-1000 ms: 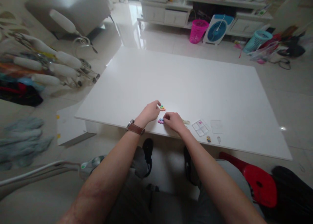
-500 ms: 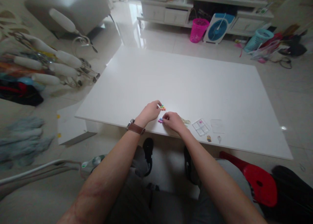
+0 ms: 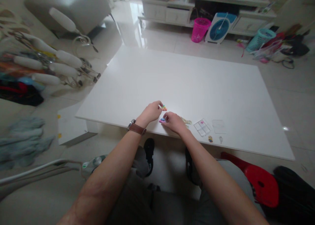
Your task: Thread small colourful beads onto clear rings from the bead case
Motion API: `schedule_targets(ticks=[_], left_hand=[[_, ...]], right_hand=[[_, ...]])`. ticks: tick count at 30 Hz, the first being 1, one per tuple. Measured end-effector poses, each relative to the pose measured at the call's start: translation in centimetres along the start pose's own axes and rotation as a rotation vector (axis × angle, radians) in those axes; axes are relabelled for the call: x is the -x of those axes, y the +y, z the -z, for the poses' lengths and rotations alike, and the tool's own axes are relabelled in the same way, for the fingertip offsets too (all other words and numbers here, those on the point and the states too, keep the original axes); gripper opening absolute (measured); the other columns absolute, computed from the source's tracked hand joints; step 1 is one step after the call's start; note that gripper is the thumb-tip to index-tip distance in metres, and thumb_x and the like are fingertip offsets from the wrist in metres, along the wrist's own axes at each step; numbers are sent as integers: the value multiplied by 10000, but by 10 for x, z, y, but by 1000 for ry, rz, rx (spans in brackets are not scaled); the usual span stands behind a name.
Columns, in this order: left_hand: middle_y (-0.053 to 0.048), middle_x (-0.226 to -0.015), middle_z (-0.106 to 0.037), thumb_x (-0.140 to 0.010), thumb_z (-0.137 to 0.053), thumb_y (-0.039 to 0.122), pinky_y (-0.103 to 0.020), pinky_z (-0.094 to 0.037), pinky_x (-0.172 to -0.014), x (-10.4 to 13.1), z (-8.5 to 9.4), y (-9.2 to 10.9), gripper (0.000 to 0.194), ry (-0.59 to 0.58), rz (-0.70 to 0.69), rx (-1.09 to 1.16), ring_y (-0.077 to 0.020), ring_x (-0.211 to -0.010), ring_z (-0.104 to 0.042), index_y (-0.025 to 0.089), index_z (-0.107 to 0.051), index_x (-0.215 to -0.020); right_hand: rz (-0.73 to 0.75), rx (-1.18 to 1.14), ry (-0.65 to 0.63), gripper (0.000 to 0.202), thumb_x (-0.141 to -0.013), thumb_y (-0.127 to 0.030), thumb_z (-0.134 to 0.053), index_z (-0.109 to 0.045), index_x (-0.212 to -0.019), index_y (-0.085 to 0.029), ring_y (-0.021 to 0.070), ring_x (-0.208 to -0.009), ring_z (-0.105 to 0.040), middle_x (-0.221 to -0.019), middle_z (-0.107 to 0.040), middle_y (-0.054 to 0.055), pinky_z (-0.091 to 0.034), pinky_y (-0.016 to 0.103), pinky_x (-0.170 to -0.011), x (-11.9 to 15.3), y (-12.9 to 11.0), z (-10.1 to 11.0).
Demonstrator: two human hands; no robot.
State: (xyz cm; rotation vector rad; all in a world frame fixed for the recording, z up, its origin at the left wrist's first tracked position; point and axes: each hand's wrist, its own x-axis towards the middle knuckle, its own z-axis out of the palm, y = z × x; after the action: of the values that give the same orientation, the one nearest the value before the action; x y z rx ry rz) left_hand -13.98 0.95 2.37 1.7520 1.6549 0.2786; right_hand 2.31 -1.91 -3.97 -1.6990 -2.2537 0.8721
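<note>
My left hand (image 3: 152, 111), with a brown-strapped watch (image 3: 136, 127) at the wrist, is closed at the fingertips against a small cluster of orange and green bead-like pieces (image 3: 164, 108). Just nearer to me, my right hand (image 3: 174, 122) has its fingers pinched at a cluster of purple and blue pieces (image 3: 162, 120). Both clusters rest at the white table's (image 3: 197, 87) near side; exact finger contact is too small to see. Partly behind my right hand lies a pale yellowish string-like bunch (image 3: 187, 122). A clear compartment box (image 3: 202, 128) with a pink piece (image 3: 202, 122) stands right of it.
A clear flat lid (image 3: 219, 126) lies beside the box. Nearer the edge are a small yellow figure (image 3: 210, 139) and a small silvery piece (image 3: 220, 139). A red stool (image 3: 264, 185) is at lower right. Beyond the table stand a pink basket (image 3: 201, 30) and a blue fan (image 3: 219, 29).
My right hand's fingers have shifted slightly, and more of the blue pieces shows beside them. My left hand stays at the orange and green cluster almost unmoved.
</note>
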Motion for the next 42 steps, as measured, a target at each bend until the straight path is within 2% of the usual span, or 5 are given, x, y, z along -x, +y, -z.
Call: schedule_targets(ticks=[6,10,20,30,42], left_hand=[[-105,-1076,-751,-914,-513,146,-294,-506,-846,-1,-1,-2,273,-2,-11,-2,-205,-955,-687,168,-679,-1130],[-105,-1075,-749,-920,-516,163,-291,-504,-841,-2,-2,-3,274,-3,-10,-10,-206,-952,-685,168,-678,-1142],[-112,-1111,-749,-894,-533,162,-297,-498,-835,-3,-2,-1,270,1,-11,-33,-212,-947,-685,175,-686,-1116],[-116,-1081,-758,-897,-549,194,-305,-506,-816,-8,-10,-2,230,-18,-20,-18,-218,-925,-694,174,-693,-1075],[-111,-1074,-755,-903,-572,208,-295,-498,-802,-4,-4,-1,204,-19,-10,-21,-213,-914,-689,176,-691,-1066]], right_hand=[[-2,-8,-13,265,-830,-385,-762,-694,-1020,-214,179,-812,-628,-956,-713,42,-426,273,-707,0,-4,6],[31,32,11,256,-837,-329,-734,-703,-1063,-211,184,-870,-630,-1017,-712,48,-444,283,-765,2,2,34],[-303,272,143,136,-828,-210,-654,-778,-883,-208,187,-831,-671,-916,-769,56,-477,288,-772,40,98,128],[-390,400,-67,101,-784,-316,-756,-823,-836,-261,221,-855,-715,-901,-787,76,-501,295,-738,50,121,121],[-403,517,-42,152,-793,-281,-672,-806,-852,-240,249,-834,-693,-932,-768,109,-457,319,-689,51,107,121]])
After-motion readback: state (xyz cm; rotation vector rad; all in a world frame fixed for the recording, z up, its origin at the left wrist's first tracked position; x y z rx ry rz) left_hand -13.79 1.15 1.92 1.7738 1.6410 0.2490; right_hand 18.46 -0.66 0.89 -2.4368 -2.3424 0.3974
